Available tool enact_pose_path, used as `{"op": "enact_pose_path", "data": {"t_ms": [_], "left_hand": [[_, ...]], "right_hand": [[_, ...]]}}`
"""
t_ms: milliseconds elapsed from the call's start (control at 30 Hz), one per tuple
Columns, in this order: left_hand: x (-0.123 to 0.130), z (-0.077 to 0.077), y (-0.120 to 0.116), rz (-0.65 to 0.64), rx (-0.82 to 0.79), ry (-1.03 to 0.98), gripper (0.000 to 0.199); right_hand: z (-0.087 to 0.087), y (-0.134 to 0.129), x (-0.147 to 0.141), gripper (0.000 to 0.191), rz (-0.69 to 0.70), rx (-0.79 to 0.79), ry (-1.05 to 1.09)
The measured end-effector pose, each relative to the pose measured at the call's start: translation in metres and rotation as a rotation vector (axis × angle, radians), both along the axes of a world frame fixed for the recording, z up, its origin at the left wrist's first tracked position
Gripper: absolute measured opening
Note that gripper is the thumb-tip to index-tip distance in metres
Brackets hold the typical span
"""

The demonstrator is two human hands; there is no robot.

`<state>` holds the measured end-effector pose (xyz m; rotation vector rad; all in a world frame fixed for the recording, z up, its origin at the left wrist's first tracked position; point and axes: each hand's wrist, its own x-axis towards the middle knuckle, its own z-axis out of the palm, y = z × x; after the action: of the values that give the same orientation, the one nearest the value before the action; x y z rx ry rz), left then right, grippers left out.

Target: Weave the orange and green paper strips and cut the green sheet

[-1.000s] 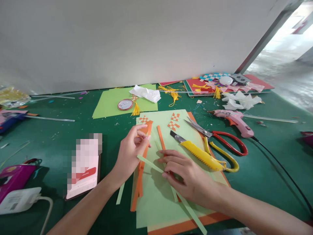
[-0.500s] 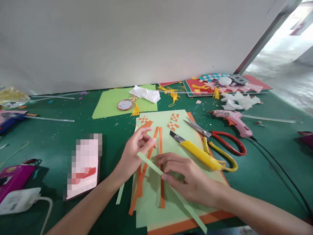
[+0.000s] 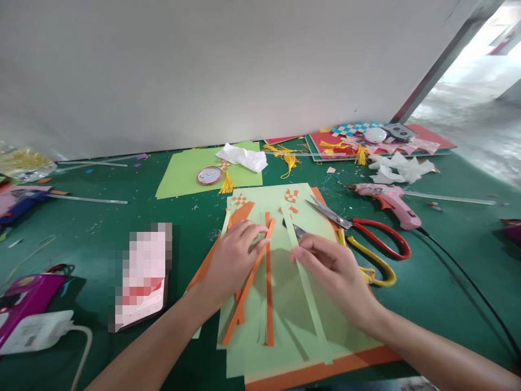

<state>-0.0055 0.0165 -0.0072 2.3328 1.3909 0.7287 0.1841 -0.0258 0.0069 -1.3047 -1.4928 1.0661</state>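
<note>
My right hand [image 3: 336,271] pinches a long pale green paper strip [image 3: 307,296], held slanting above the pale green sheets [image 3: 280,364]. My left hand [image 3: 236,252] has its thumb and fingers closed on an orange paper strip [image 3: 251,277] that leans down to the left. Under it, another orange strip [image 3: 269,304] lies upright on the sheet. More orange strips and a pale green strip [image 3: 224,221] lie beside and beneath my left hand. Small woven orange-and-white pieces [image 3: 291,195] rest near the sheet's top. A utility knife [image 3: 299,231] is mostly hidden behind my right hand.
Red-and-yellow-handled scissors [image 3: 380,239] lie right of the sheets, with a pink glue gun [image 3: 401,205] and its cord beyond. A phone [image 3: 142,277] lies at left, near a white charger [image 3: 38,331]. Crumpled white paper [image 3: 244,157] and yellow tassels [image 3: 290,161] sit by the wall.
My right hand has moved right and swung the green strip more upright, over the knife. My left hand has shifted slightly right and down with the orange strip, which now crosses the upright one.
</note>
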Motion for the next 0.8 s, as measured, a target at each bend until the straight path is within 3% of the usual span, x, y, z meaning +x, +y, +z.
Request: {"op": "enact_pose_path", "data": {"t_ms": [167, 300, 433, 633, 800], "left_hand": [[-0.002, 0.007, -0.011, -0.186, 0.279, -0.136, 0.012], [-0.003, 0.006, -0.017, -0.434, 0.441, -0.024, 0.018], [-0.002, 0.005, -0.018, -0.497, 0.424, 0.095, 0.019], [-0.001, 0.006, -0.018, -0.585, 0.376, 0.165, 0.024], [-0.001, 0.005, -0.018, -0.611, 0.314, 0.176, 0.024]], "right_hand": [[-0.006, 0.004, -0.002, 0.034, 0.021, -0.131, -0.020], [-0.015, 0.003, -0.004, 0.018, 0.018, 0.014, -0.235], [-0.025, 0.004, -0.005, 0.040, 0.050, 0.149, -0.442], [-0.037, 0.006, -0.004, 0.037, 0.130, 0.469, -0.856], [-0.030, 0.008, 0.003, 0.024, 0.027, 0.552, -0.841]]}}
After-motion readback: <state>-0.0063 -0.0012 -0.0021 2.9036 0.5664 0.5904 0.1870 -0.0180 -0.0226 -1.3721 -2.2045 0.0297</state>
